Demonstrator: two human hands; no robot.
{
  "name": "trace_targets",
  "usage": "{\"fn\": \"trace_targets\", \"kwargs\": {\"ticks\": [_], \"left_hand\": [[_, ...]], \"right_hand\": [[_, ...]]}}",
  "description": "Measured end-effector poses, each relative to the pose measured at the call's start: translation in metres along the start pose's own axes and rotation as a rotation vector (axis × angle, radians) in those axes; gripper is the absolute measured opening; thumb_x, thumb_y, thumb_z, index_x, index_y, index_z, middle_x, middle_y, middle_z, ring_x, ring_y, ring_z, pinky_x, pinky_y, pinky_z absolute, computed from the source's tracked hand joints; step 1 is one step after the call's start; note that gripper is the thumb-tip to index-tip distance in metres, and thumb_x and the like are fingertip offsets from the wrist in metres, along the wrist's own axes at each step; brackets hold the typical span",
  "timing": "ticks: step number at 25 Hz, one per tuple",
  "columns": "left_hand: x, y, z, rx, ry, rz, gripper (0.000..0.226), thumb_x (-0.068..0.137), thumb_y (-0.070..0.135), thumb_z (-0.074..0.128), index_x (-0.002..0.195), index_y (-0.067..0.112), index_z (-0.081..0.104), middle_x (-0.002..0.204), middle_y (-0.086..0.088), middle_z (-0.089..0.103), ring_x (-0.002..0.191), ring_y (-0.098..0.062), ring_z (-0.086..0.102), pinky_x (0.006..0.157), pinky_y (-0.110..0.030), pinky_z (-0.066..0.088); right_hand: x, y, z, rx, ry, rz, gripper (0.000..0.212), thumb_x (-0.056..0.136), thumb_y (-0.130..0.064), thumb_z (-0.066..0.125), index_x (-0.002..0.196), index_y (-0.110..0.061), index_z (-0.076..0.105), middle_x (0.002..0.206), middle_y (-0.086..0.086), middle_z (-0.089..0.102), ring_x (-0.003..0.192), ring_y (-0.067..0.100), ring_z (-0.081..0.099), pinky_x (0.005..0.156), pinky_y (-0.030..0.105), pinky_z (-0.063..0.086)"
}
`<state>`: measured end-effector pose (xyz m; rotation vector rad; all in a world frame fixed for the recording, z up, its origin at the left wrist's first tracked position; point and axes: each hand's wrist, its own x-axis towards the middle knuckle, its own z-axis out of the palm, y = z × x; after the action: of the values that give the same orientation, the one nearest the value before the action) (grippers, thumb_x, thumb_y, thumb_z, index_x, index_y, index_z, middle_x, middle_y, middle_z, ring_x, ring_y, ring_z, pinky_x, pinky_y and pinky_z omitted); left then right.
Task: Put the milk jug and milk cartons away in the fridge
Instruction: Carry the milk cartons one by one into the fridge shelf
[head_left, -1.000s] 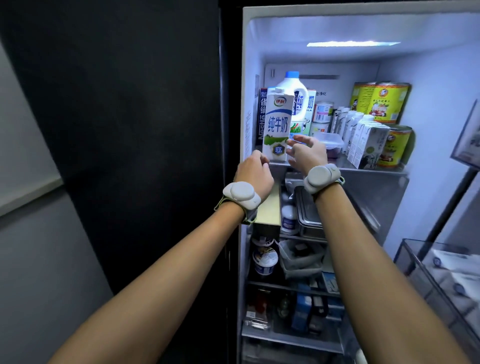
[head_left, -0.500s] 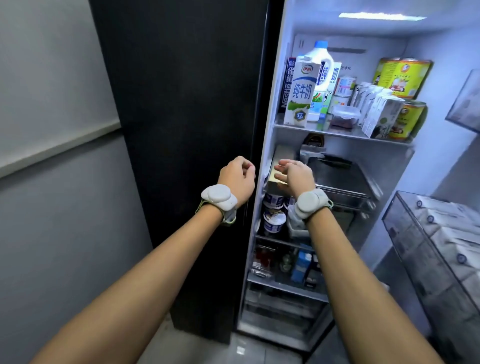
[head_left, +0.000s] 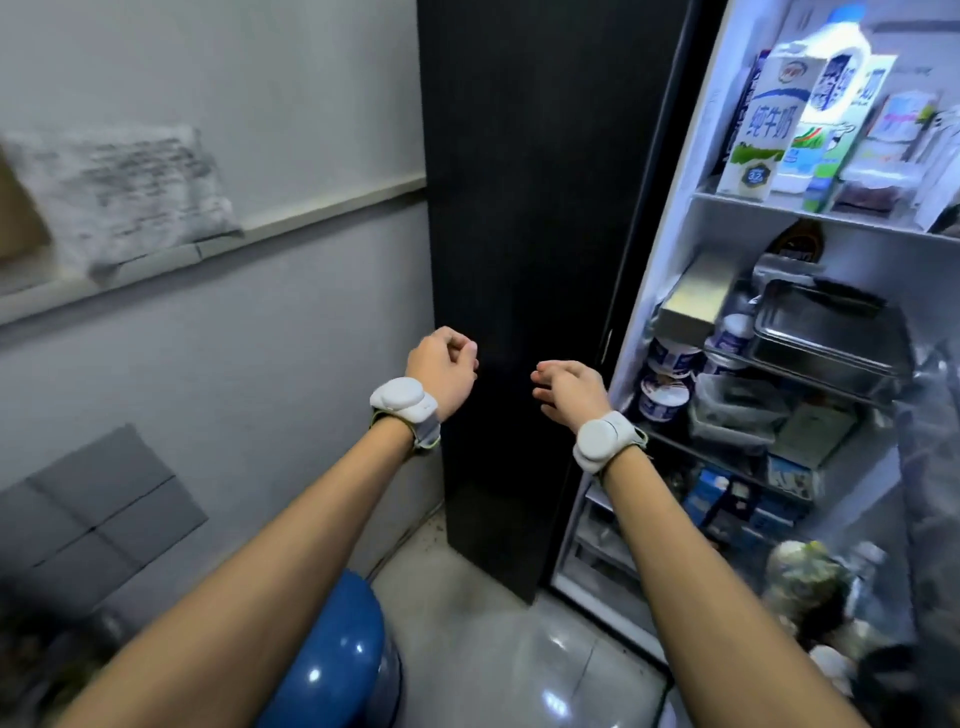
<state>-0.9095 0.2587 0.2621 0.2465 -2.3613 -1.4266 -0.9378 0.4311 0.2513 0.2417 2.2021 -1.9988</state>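
Observation:
The fridge (head_left: 675, 291) stands open at the right. On its upper shelf (head_left: 810, 210) a tall white-and-blue milk carton (head_left: 763, 130) stands upright at the front left. Behind it is the white milk jug (head_left: 844, 57) with a blue cap, and a second carton (head_left: 852, 140) stands to its right. My left hand (head_left: 444, 371) hovers in front of the dark fridge side, fingers curled and holding nothing. My right hand (head_left: 571, 389) is just left of the fridge opening, fingers loosely apart and empty. Both hands are well below the milk shelf.
Lower shelves hold a metal tray (head_left: 826, 332), yoghurt tubs (head_left: 665, 379), a flat box (head_left: 696, 299) and several packets. A blue water bottle (head_left: 337, 654) stands on the floor near my left arm. A grey wall (head_left: 218, 338) is at the left, the fridge door bin (head_left: 930, 467) at the right.
Both hands have let go of the carton and drawn back down and left, out of the fridge. The view has swung left and downward, so the fridge now sits at the right edge.

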Motion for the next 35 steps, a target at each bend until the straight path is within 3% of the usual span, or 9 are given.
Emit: {"fn": "trace_targets", "kwargs": {"ticks": [5,11,17,20,23,25,28,30,35], "left_hand": [[-0.089,-0.047,-0.06,0.021,0.103,-0.168,0.017,0.093,0.023,0.054,0.076,0.026,0.054,0.073,-0.006,0.069,0.076,-0.036,0.071,0.075,-0.052,0.058],[-0.192,-0.092,-0.15,0.121,0.32,-0.315,0.012,0.096,0.022,0.055,0.085,0.016,0.059,0.077,-0.008,0.07,0.077,-0.031,0.072,0.077,-0.047,0.059],[-0.288,-0.135,-0.248,0.232,0.511,-0.459,0.024,0.095,0.028,0.058,0.108,0.009,0.063,0.099,-0.01,0.074,0.091,-0.026,0.071,0.086,-0.036,0.056],[-0.353,-0.163,-0.304,0.276,0.574,-0.536,0.027,0.094,0.028,0.06,0.115,0.01,0.063,0.105,-0.006,0.073,0.09,-0.02,0.067,0.082,-0.026,0.05],[-0.413,-0.187,-0.352,0.308,0.584,-0.628,0.031,0.094,0.025,0.061,0.121,0.011,0.061,0.111,-0.005,0.071,0.091,-0.021,0.067,0.083,-0.026,0.05],[-0.458,-0.204,-0.385,0.291,0.589,-0.686,0.034,0.094,0.023,0.061,0.126,0.011,0.058,0.116,-0.006,0.07,0.101,-0.023,0.068,0.088,-0.026,0.048],[-0.528,-0.23,-0.433,0.28,0.676,-0.78,0.037,0.092,0.021,0.062,0.128,0.012,0.058,0.12,-0.007,0.069,0.11,-0.024,0.065,0.093,-0.022,0.043],[-0.58,-0.249,-0.464,0.26,0.758,-0.85,0.036,0.092,0.019,0.062,0.127,0.011,0.059,0.119,-0.009,0.07,0.112,-0.026,0.065,0.101,-0.027,0.046],[-0.668,-0.276,-0.51,0.257,0.862,-0.927,0.034,0.091,0.011,0.061,0.125,0.009,0.061,0.12,-0.014,0.066,0.106,-0.03,0.066,0.098,-0.035,0.05]], "right_hand": [[-0.06,0.049,0.049,-0.066,-0.208,0.019,0.017,0.097,-0.021,0.053,0.09,-0.028,0.068,0.106,-0.004,0.074,0.096,0.017,0.07,0.085,0.034,0.057],[-0.139,0.086,0.14,-0.148,-0.464,0.044,0.017,0.094,-0.024,0.058,0.08,-0.023,0.068,0.112,0.011,0.077,0.09,0.025,0.069,0.075,0.037,0.053],[-0.221,0.121,0.232,-0.282,-0.684,0.04,0.012,0.089,-0.03,0.061,0.083,-0.026,0.07,0.096,0.003,0.075,0.11,0.033,0.071,0.103,0.052,0.055],[-0.28,0.139,0.284,-0.322,-0.81,0.006,0.009,0.09,-0.031,0.062,0.085,-0.026,0.068,0.11,0.006,0.074,0.116,0.033,0.067,0.108,0.053,0.051],[-0.337,0.158,0.328,-0.409,-0.895,-0.064,0.014,0.091,-0.031,0.068,0.101,-0.022,0.072,0.113,0.006,0.073,0.112,0.026,0.067,0.105,0.045,0.053],[-0.379,0.172,0.357,-0.485,-0.973,-0.128,0.034,0.09,-0.028,0.073,0.121,-0.015,0.068,0.116,0.002,0.068,0.108,0.02,0.062,0.1,0.033,0.049],[-0.444,0.196,0.398,-0.558,-1.089,-0.156,0.048,0.088,-0.02,0.077,0.132,-0.008,0.062,0.112,0.001,0.062,0.104,0.016,0.058,0.092,0.024,0.044],[-0.491,0.22,0.427,-0.617,-1.156,-0.162,0.049,0.088,-0.02,0.077,0.132,-0.01,0.061,0.113,0.001,0.063,0.101,0.016,0.059,0.089,0.024,0.045],[-0.568,0.268,0.472,-0.705,-1.295,-0.162,0.058,0.081,-0.018,0.083,0.133,-0.012,0.059,0.137,0.005,0.063,0.125,0.024,0.061,0.112,0.04,0.048]]}}
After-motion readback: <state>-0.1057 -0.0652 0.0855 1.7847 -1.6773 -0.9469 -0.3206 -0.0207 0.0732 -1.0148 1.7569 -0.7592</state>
